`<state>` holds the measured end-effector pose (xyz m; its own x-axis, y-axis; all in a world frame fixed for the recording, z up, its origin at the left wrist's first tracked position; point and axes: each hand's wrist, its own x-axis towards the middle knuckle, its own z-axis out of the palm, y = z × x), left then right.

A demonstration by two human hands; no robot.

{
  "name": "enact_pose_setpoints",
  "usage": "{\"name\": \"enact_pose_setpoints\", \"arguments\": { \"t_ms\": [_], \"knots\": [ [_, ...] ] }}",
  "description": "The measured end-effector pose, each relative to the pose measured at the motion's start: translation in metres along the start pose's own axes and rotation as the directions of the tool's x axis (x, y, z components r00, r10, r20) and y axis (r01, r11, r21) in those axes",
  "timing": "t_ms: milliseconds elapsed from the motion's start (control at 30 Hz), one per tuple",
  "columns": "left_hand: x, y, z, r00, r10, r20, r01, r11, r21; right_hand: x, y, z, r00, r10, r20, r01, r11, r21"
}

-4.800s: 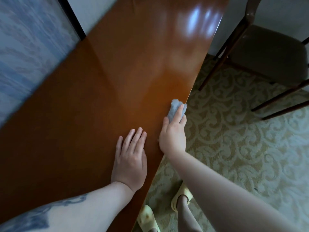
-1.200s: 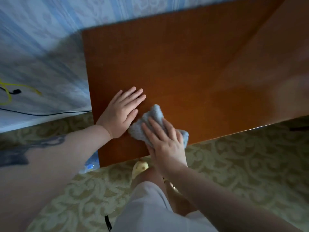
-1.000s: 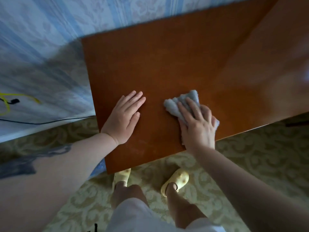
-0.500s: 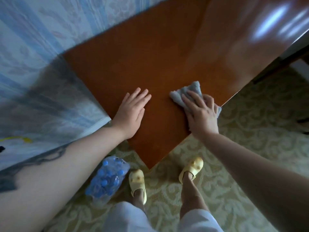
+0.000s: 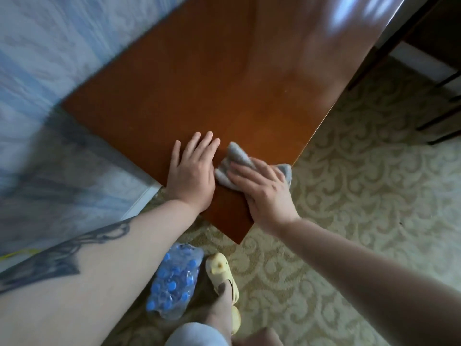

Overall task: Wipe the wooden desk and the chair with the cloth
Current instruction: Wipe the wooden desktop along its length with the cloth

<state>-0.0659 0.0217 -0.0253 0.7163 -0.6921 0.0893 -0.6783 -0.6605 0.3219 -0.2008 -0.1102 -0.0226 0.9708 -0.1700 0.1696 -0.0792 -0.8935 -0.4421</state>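
The glossy brown wooden desk (image 5: 224, 78) runs from the upper right down to a near corner in the middle of the view. My left hand (image 5: 192, 171) rests flat on it near that corner, fingers straight. Right beside it, my right hand (image 5: 264, 191) presses a crumpled grey cloth (image 5: 235, 156) onto the desk at its right edge, fingers spread over the cloth. Dark chair legs (image 5: 444, 116) show at the far right edge; the seat is out of view.
A blue patterned wall (image 5: 55, 71) borders the desk on the left. A shrink-wrapped pack of blue-capped bottles (image 5: 172, 278) lies on the patterned carpet (image 5: 361, 196) below the desk corner, next to my feet in yellow slippers (image 5: 222, 273).
My right hand has slid the cloth left and nearer, up against my left hand by the desk corner. The view has swung so the corner sits lower and further right.
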Motion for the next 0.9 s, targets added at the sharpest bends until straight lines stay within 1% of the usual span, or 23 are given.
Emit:
{"name": "enact_pose_setpoints", "arguments": {
  "t_ms": [33,67,100,133,167,200,233,267,333,367,400,433,467,500,533,567,600,633,667,700,733,800,900],
  "knots": [
    [0.000,0.000,0.000,1.000,0.003,0.002,-0.003,1.000,-0.003,-0.018,-0.008,-0.003,0.988,-0.124,0.091,0.120,0.992,0.048],
    [-0.001,0.000,0.000,1.000,0.005,0.010,-0.005,1.000,-0.006,-0.032,-0.012,-0.010,0.953,-0.244,0.178,0.234,0.969,0.080],
    [0.000,0.000,0.000,1.000,0.008,0.022,-0.008,1.000,-0.008,-0.039,-0.008,-0.019,0.912,-0.336,0.236,0.319,0.942,0.106],
    [0.002,-0.003,-0.002,0.999,0.018,0.034,-0.018,1.000,-0.008,-0.039,-0.001,-0.027,0.901,-0.361,0.240,0.345,0.932,0.107],
    [0.005,-0.006,-0.004,0.998,0.046,0.040,-0.045,0.999,-0.002,-0.034,0.007,-0.034,0.930,-0.306,0.204,0.292,0.951,0.100],
    [0.008,-0.010,-0.006,0.994,0.101,0.040,-0.101,0.995,0.017,-0.026,0.015,-0.039,0.970,-0.205,0.132,0.194,0.977,0.086],
    [0.013,-0.016,-0.008,0.986,0.161,0.038,-0.163,0.986,0.038,-0.013,0.022,-0.040,0.996,-0.082,0.045,0.079,0.995,0.065],
    [0.016,-0.022,-0.010,0.978,0.206,0.036,-0.207,0.977,0.056,0.002,0.021,-0.036,0.999,0.034,-0.015,-0.033,0.999,0.028],
    [0.019,-0.029,-0.011,0.975,0.223,0.018,-0.224,0.972,0.067,0.021,-0.002,-0.012,0.968,0.231,-0.095,-0.234,0.972,-0.018],
    [0.019,-0.032,-0.011,0.976,0.219,0.004,-0.219,0.974,0.057,0.022,-0.019,0.003,0.952,0.280,-0.128,-0.285,0.958,-0.026],
    [0.019,-0.033,-0.010,0.977,0.215,-0.001,-0.215,0.976,0.035,0.017,-0.035,0.013,0.955,0.267,-0.133,-0.273,0.962,-0.028],
    [0.019,-0.033,-0.010,0.976,0.218,-0.003,-0.218,0.976,0.012,0.006,-0.046,0.018,0.976,0.193,-0.101,-0.196,0.980,-0.022],
    [0.019,-0.033,-0.010,0.973,0.229,-0.006,-0.229,0.973,0.001,-0.007,-0.052,0.017,0.996,0.083,-0.044,-0.083,0.997,-0.009],
    [0.018,-0.033,-0.010,0.971,0.239,-0.011,-0.239,0.971,0.005,-0.017,-0.051,0.009,1.000,-0.021,0.014,0.020,1.000,0.014],
    [0.019,-0.034,-0.010,0.970,0.244,-0.020,-0.244,0.970,0.018,-0.018,-0.046,0.001,0.996,-0.081,0.035,0.080,0.996,0.024],
    [0.021,-0.035,-0.010,0.970,0.244,-0.026,-0.243,0.970,0.023,-0.013,-0.038,-0.006,0.998,-0.059,0.003,0.059,0.998,0.026],
    [0.021,-0.036,-0.010,0.971,0.239,-0.029,-0.238,0.971,0.019,-0.003,-0.031,-0.008,0.996,0.045,-0.078,-0.043,0.999,0.025],
    [0.020,-0.035,-0.009,0.970,0.239,-0.030,-0.239,0.971,0.015,0.010,-0.029,-0.008,0.962,0.205,-0.180,-0.201,0.979,0.038],
    [0.019,-0.035,-0.008,0.970,0.242,-0.034,-0.242,0.970,0.016,0.022,-0.033,-0.003,0.903,0.344,-0.257,-0.347,0.937,0.038],
    [0.019,-0.035,-0.007,0.969,0.244,-0.042,-0.243,0.970,0.021,0.031,-0.042,0.006,0.861,0.413,-0.297,-0.430,0.903,0.009],
    [0.020,-0.035,-0.007,0.968,0.246,-0.047,-0.245,0.969,0.026,0.035,-0.050,0.016,0.859,0.409,-0.307,-0.442,0.896,-0.045],
    [0.021,-0.036,-0.007,0.966,0.254,-0.050,-0.252,0.967,0.033,0.032,-0.055,0.027,0.890,0.347,-0.296,-0.398,0.908,-0.132],
    [0.019,-0.036,-0.005,0.964,0.264,-0.040,-0.263,0.964,0.032,0.030,-0.050,0.025,0.892,0.334,-0.303,-0.395,0.904,-0.165]
  ]
}}
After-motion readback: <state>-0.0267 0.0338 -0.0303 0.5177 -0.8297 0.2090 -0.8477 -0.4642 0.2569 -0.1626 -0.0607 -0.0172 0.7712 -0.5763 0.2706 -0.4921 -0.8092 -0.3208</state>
